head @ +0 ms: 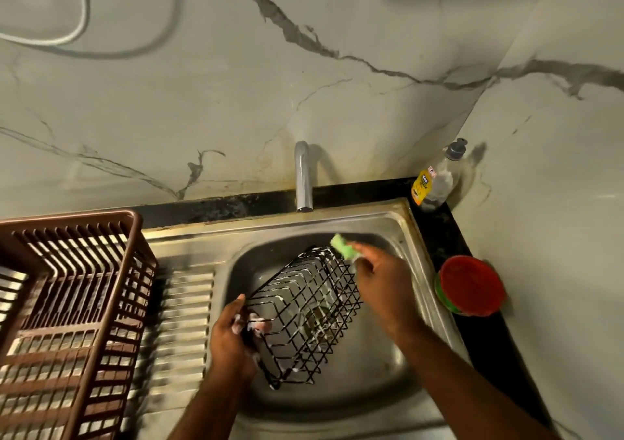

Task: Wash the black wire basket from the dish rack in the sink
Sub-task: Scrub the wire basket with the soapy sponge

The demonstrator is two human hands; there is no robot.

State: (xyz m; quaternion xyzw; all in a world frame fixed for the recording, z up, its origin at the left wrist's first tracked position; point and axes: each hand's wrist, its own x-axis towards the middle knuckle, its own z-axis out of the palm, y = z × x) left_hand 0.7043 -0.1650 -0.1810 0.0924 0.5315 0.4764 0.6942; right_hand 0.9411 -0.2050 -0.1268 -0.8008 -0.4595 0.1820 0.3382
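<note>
Marble-veined wall tiles rise behind a stainless steel sink set in a black counter. Over its basin tilts the black wire basket; the left hand grips its near-left end, the right hand pinches a green sponge at its far corner.

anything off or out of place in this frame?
Nothing stands out. Left hand grips the soapy black wire basket tilted over the sink; right hand holds a green sponge at its far end. Tap isn't running.
</note>
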